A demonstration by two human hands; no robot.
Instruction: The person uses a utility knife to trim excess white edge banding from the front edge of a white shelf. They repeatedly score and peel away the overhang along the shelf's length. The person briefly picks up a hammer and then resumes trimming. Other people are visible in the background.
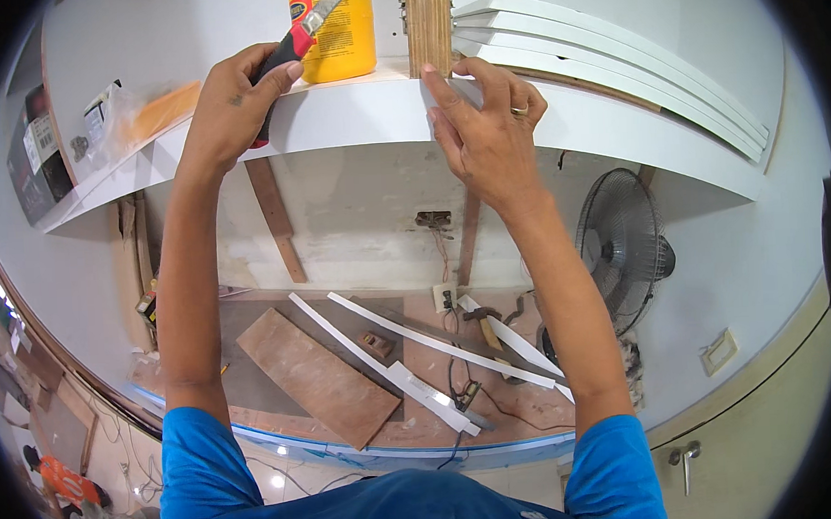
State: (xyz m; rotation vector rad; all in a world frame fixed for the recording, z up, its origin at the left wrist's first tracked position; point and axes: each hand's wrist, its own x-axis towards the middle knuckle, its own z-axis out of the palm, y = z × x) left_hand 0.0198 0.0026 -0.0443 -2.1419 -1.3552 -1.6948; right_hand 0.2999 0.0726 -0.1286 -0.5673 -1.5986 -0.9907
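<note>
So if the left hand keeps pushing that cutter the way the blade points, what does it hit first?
Most likely the yellow bottle: the utility knife in the left hand points its blade up-right, with its tip over the bottle's body. Depth is unclear, so it may pass in front.

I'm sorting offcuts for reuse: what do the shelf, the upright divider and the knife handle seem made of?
The white shelf looks like laminated board: smooth, matt white face and edge. The upright divider appears to be plywood, its edge showing bare brown layers. The utility knife in the left hand has a red and black handle, probably plastic, with a grey metal blade.
</note>
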